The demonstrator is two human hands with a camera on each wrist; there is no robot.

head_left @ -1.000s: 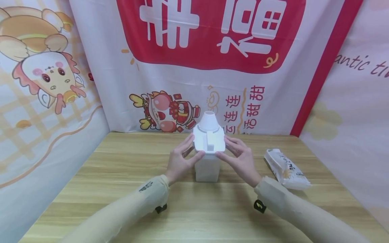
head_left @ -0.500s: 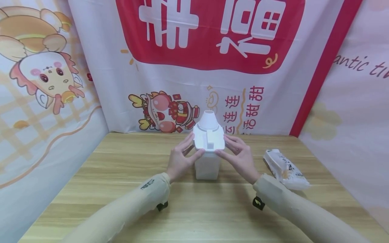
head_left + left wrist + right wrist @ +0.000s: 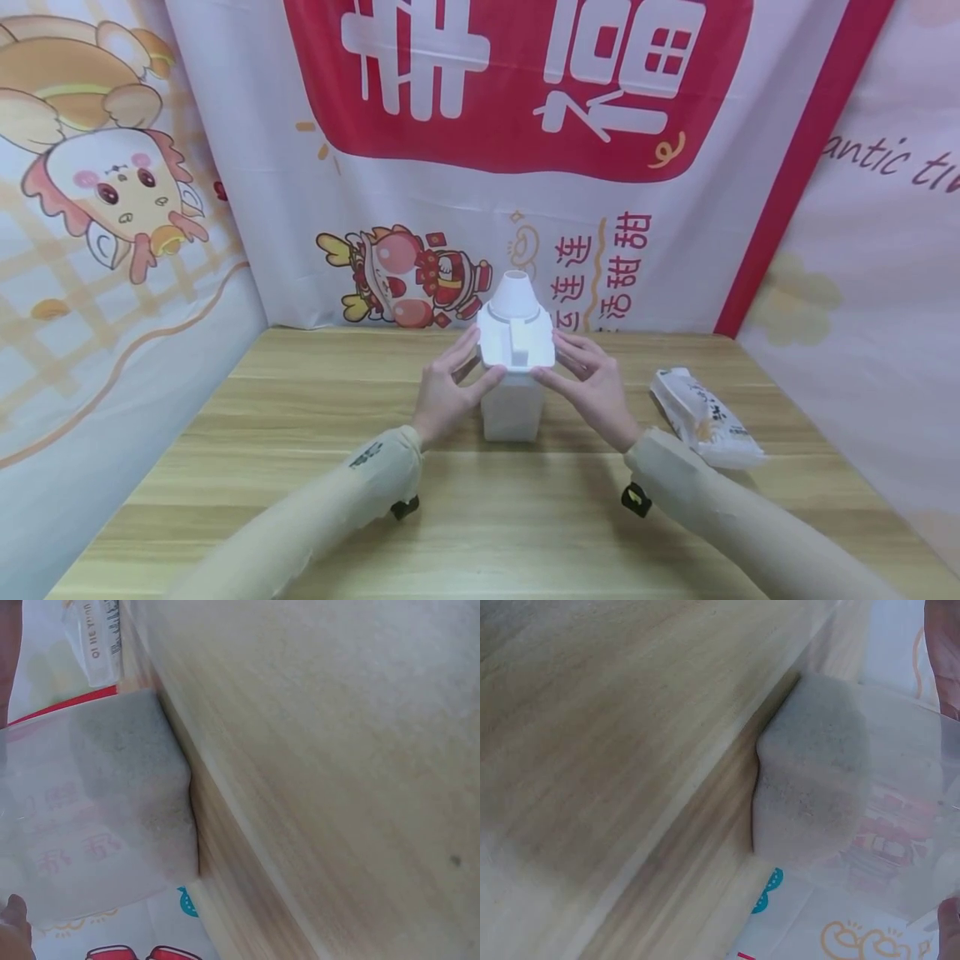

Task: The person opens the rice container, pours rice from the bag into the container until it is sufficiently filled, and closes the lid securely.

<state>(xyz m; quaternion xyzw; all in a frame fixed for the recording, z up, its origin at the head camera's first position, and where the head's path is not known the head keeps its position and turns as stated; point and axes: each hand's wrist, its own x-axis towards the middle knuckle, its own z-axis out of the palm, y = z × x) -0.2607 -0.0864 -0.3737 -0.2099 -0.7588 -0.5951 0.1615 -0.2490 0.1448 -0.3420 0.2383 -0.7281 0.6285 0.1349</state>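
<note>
A translucent storage container (image 3: 512, 417) stands upright on the table, with a white lid (image 3: 493, 342) on top. The lid carries a cone-shaped spout cap (image 3: 514, 298) and a raised bar. From the left side my left hand (image 3: 450, 392) grips the lid, thumb at its front edge and fingers along the side. My right hand (image 3: 597, 392) holds the opposite side in the same way. Through the wall of the container (image 3: 810, 772) in the right wrist view, pale grains show at the bottom. In the left wrist view the container (image 3: 97, 802) shows a greyish fill too.
A crumpled white printed plastic bag (image 3: 705, 421) lies on the wooden table (image 3: 315, 417) to the right of my right hand. Printed cloth (image 3: 675, 208) hangs behind the table and along both sides.
The container and lid have shifted very slightly away from me, with both hands holding the lid throughout. The bag has not visibly moved.
</note>
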